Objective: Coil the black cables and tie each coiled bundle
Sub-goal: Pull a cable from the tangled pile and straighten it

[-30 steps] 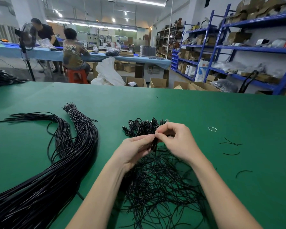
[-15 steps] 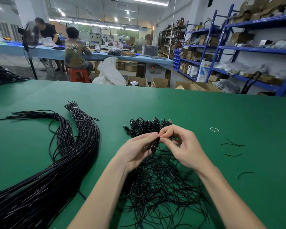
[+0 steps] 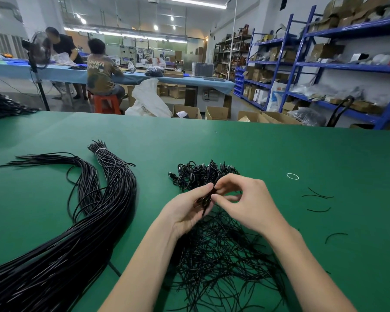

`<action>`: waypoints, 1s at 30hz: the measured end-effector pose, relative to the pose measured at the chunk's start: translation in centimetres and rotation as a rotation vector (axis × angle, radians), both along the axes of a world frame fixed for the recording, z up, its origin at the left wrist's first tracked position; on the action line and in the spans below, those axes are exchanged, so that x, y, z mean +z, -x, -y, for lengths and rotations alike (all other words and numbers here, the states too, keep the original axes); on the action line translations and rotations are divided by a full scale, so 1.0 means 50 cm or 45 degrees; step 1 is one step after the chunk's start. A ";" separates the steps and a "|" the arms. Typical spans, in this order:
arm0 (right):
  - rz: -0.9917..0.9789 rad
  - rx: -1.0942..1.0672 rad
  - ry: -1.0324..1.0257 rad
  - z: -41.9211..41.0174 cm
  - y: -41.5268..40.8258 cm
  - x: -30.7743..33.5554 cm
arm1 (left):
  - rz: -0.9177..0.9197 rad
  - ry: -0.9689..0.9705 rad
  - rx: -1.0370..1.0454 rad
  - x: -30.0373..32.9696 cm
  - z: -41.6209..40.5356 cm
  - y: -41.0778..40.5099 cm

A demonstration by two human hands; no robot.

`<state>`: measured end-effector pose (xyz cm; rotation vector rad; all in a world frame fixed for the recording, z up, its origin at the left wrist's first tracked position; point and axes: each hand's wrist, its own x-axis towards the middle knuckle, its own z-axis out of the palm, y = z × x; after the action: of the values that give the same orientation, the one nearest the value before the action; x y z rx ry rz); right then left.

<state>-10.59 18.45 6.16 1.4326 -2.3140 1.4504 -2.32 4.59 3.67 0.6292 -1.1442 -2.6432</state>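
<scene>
My left hand (image 3: 185,210) grips a small coiled black cable bundle (image 3: 206,200) over the middle of the green table (image 3: 279,149). My right hand (image 3: 245,201) pinches a thin black tie at the top of that bundle with thumb and forefinger. Just behind my hands lies a pile of tied coiled cables (image 3: 200,174). Under my wrists spreads a loose heap of thin black ties (image 3: 223,262). At the left, a thick sheaf of long straight black cables (image 3: 77,233) sweeps across the table, bound near its far end.
A white rubber band (image 3: 292,176) and a few stray ties (image 3: 318,197) lie on the table at the right. Another cable heap (image 3: 2,104) sits at the far left edge. Beyond the table are people at a blue bench, cardboard boxes and blue shelves (image 3: 347,64).
My right thumb and forefinger have shifted around the top of the bundle, working the tie. The bundle has tilted slightly in my left hand. Everything on the table stays put.
</scene>
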 end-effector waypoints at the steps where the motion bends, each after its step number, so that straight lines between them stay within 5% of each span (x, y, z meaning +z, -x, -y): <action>1: -0.027 -0.043 -0.003 0.002 -0.002 0.004 | -0.008 0.048 0.021 0.003 0.000 0.000; 13: 0.011 -0.287 0.019 0.023 -0.004 0.044 | -0.198 0.506 0.279 0.007 -0.011 0.005; 24: -0.210 -0.322 -0.194 0.026 0.026 0.032 | -0.188 0.744 0.237 0.002 -0.020 0.006; 30: -0.430 -0.019 -0.107 0.009 0.041 0.015 | -0.137 0.346 0.002 0.011 0.007 -0.009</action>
<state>-12.66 18.00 6.89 1.5383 -2.1885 1.0219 -1.87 4.26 4.20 0.4307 -1.4331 -2.4249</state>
